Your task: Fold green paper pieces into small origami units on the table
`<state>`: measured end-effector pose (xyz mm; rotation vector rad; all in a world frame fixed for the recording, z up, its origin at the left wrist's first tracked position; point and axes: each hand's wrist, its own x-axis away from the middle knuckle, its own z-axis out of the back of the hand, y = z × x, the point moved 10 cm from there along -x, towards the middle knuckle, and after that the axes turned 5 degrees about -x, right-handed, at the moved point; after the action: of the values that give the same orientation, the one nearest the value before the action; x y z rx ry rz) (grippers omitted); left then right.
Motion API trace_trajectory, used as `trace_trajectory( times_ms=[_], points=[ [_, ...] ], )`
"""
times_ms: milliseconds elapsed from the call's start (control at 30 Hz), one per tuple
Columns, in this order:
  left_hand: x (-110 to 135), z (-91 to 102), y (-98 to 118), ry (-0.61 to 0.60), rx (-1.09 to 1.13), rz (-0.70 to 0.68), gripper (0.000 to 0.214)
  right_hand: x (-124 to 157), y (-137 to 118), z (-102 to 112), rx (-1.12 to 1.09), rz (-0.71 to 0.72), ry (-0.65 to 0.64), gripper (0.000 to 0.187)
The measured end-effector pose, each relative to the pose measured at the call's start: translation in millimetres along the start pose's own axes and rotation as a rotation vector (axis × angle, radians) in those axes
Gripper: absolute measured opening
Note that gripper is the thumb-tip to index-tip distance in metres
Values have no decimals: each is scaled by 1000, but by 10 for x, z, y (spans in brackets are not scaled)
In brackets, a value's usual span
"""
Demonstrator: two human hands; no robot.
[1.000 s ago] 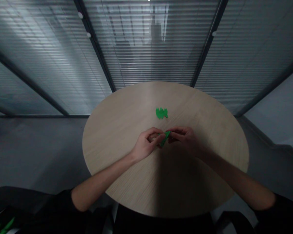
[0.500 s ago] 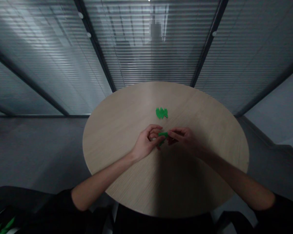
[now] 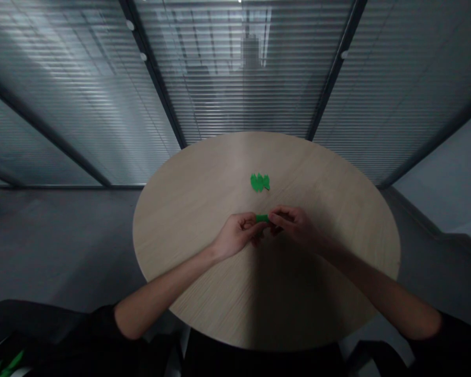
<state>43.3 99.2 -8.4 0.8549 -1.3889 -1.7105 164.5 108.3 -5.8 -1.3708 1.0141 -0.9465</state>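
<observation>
A small folded green paper piece [image 3: 262, 218] is pinched between my two hands over the middle of the round wooden table [image 3: 204, 183]. My left hand [image 3: 236, 235] grips its left end with curled fingers. My right hand [image 3: 293, 225] grips its right end, fingers closed too. Only a short green strip shows between the fingertips. A little beyond my hands, a small cluster of folded green paper pieces [image 3: 259, 182] lies on the table.
Glass walls with slatted blinds [image 3: 235, 78] stand behind the table. Grey floor surrounds it. More green paper pieces [image 3: 2, 365] lie at the bottom left corner, near my dark sleeve.
The green piece, earlier a tilted pointed shape between my fingers, now lies level and shows as a short strip. My fingers have closed in tighter around it.
</observation>
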Motion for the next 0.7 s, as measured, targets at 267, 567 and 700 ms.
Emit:
trace_trajectory(
  times_ms=[267, 567, 700],
  points=[
    [14, 3, 59, 25, -107, -78, 39, 28, -78, -61, 80, 59, -65, 34],
    [7, -3, 80, -6, -52, -96, 37, 15, -24, -24, 38, 19, -38, 30],
    [25, -19, 77, -10, -132, -101, 36, 21, -75, -32, 89, 70, -52, 30]
  ],
)
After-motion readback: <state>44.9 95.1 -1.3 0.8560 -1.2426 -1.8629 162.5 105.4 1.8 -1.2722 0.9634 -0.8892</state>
